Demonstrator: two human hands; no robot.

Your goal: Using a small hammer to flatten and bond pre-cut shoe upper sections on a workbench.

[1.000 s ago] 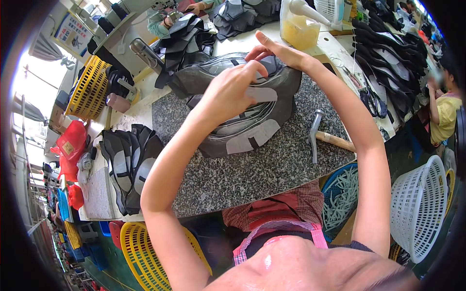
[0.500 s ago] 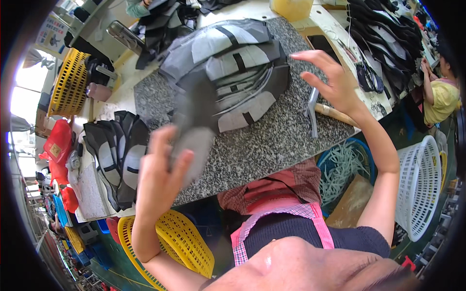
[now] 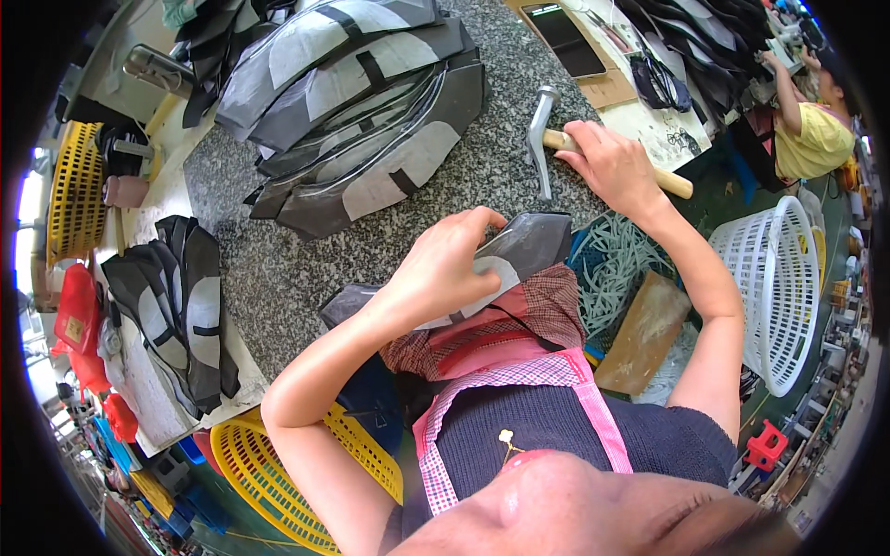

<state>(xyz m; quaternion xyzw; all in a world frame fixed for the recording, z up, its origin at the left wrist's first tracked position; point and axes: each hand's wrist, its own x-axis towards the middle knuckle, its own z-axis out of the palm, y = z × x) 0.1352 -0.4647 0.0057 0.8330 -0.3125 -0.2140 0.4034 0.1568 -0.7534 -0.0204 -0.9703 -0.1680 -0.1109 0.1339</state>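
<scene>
A gray piece [image 3: 540, 243] is held by the left hand [image 3: 445, 269], with the thumb and fingers bent over it. The gray piece is dark at its ends, with a light patch in the middle, and it is held at the front edge of the stone slab [image 3: 278, 269], by the lap. Whether the slab is touched by it cannot be told. A hammer [image 3: 539, 139] is held by the right hand [image 3: 612, 167], with the fingers wrapped around its wooden handle [image 3: 674, 183]. The hammer's bent metal head is seen to the left of that hand, over the slab.

A big pile [image 3: 399, 176] of gray parts is seen on the slab, past the left hand. More gray parts are gathered in a bunch [image 3: 202, 320] at the left. A phone [image 3: 565, 39] is set on brown card [image 3: 607, 90] beyond the right hand. Pale strips [image 3: 616, 269] are heaped below the right hand, and a white basket [image 3: 765, 306] is seen farther right. A yellow basket [image 3: 264, 482] is partly hidden by the left arm.
</scene>
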